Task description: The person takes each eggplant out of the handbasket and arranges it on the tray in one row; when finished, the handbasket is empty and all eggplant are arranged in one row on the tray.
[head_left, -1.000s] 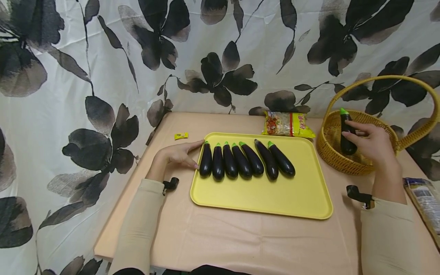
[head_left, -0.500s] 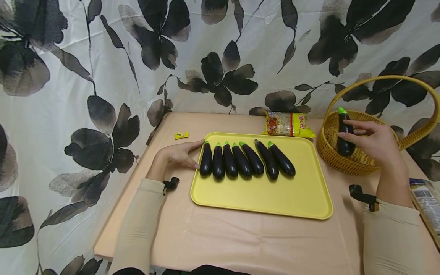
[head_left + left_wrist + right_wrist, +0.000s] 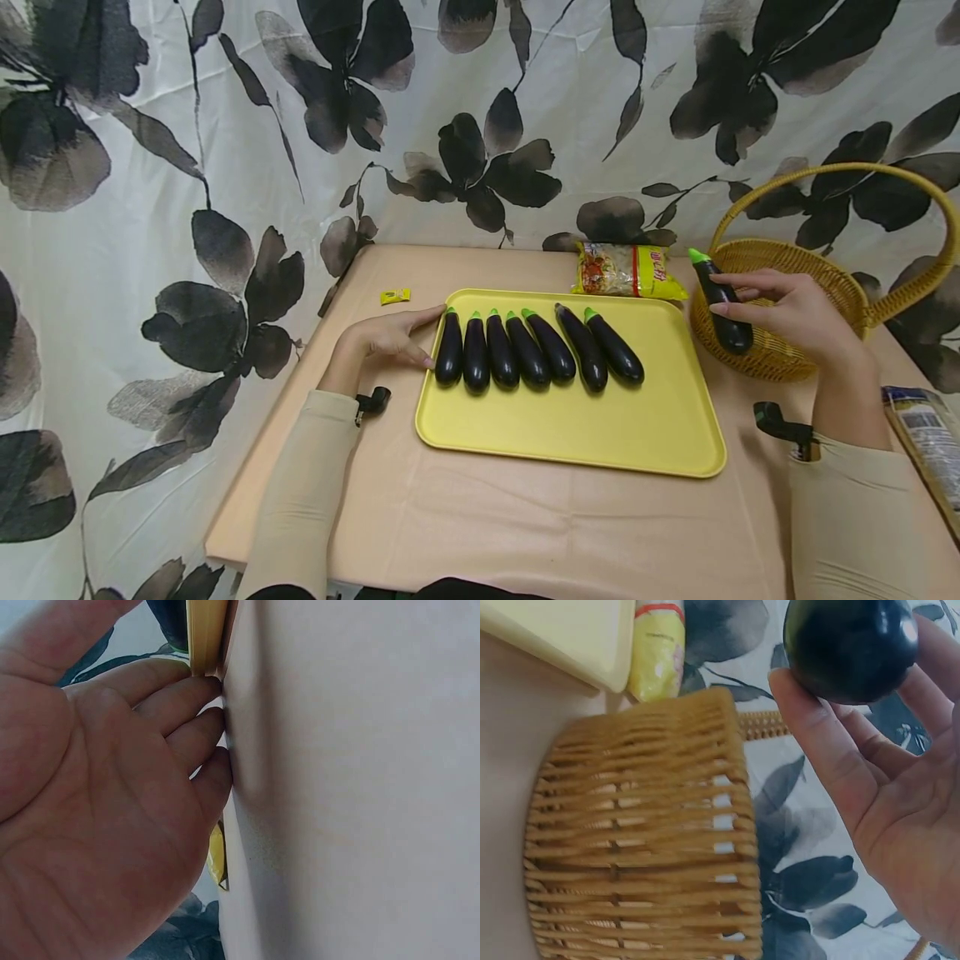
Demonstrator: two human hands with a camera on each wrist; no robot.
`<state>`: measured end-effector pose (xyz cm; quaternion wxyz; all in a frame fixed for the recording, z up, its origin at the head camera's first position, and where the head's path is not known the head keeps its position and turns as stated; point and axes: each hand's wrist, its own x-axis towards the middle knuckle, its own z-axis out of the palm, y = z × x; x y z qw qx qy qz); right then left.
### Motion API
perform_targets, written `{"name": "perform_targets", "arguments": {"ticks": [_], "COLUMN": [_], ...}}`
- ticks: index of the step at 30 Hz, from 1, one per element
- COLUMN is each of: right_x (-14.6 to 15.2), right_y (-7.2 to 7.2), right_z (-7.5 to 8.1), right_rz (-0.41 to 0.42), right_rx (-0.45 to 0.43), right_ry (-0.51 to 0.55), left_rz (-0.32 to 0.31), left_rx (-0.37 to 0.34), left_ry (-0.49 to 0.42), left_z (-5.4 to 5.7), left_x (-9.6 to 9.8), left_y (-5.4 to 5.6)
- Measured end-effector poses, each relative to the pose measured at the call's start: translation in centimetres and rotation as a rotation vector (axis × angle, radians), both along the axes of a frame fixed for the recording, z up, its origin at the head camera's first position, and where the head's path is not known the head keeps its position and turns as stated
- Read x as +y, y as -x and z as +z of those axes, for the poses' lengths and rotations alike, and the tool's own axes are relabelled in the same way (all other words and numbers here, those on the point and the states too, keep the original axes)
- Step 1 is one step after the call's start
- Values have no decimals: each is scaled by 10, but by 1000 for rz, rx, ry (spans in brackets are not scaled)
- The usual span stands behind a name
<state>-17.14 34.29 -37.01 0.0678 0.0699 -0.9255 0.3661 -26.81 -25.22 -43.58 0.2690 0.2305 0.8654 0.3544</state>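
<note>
Between the thumb and fingers of my right hand (image 3: 795,312) an eggplant (image 3: 723,308) with a green stem end is pinched, tilted, over the left rim of the wicker basket (image 3: 851,283). The right wrist view shows the dark rounded end of this eggplant (image 3: 851,649) raised above the basket's side. A yellow tray (image 3: 570,433) holds several eggplants (image 3: 530,354) side by side, stems to the back. My left hand (image 3: 386,337) touches the tray's left edge with fingers and thumb extended; in the left wrist view the fingertips (image 3: 202,686) meet the tray's rim (image 3: 206,637).
A yellow-and-red food packet (image 3: 630,271) lies behind the tray, beside the basket. A small yellow wrapper (image 3: 395,297) lies at the back left. Another printed packet (image 3: 926,446) sits at the table's right edge. The basket's tall handle (image 3: 855,169) arches upward. A floral curtain (image 3: 465,100) hangs behind.
My right hand has moved left with the eggplant, from above the basket's inside to its left rim, and the eggplant has tilted. The left hand and tray have stayed put.
</note>
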Motion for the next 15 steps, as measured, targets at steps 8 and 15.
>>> {"name": "perform_targets", "arguments": {"ticks": [8,15], "right_x": [-20,-35], "right_y": [9,17], "right_z": [-4,-12], "right_rz": [44,113], "right_rx": [-24,-3], "right_ry": [-44,-52], "left_rz": [-2,3], "left_rx": [13,14], "left_ry": [9,19], "left_z": [1,0], "left_x": [0,0], "left_y": [0,1]}}
